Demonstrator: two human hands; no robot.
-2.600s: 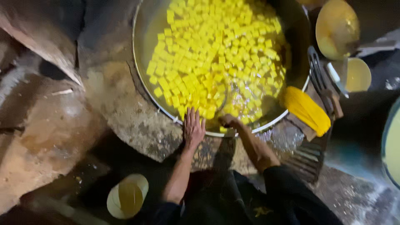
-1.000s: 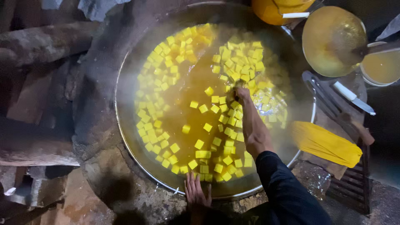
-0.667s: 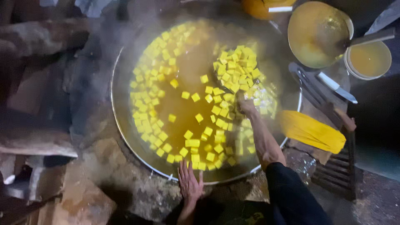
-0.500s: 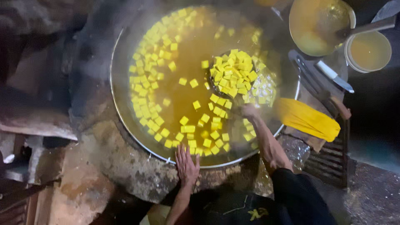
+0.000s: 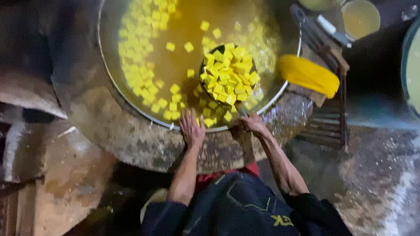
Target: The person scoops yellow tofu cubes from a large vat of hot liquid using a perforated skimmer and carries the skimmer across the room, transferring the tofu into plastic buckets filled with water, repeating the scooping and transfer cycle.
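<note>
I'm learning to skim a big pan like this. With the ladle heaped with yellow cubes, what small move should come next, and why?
Probably hold the ladle level above the yellow liquid for a moment to drain. It is heaped with cubes, the right hand grips only the handle's end, and the left hand braces on the pan's rim.

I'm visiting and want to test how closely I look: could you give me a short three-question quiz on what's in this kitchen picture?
1. True or false: the left hand rests flat on the rim of the big pan.
2. What fills the round skimmer that the right hand lifts by its handle?
A. yellow cubes
B. green leaves
C. white rice
3. Fill in: to the right of the pan, on a dark rack, lies a folded ____ cloth.

Key: 1 true; 2 A; 3 yellow.
</note>
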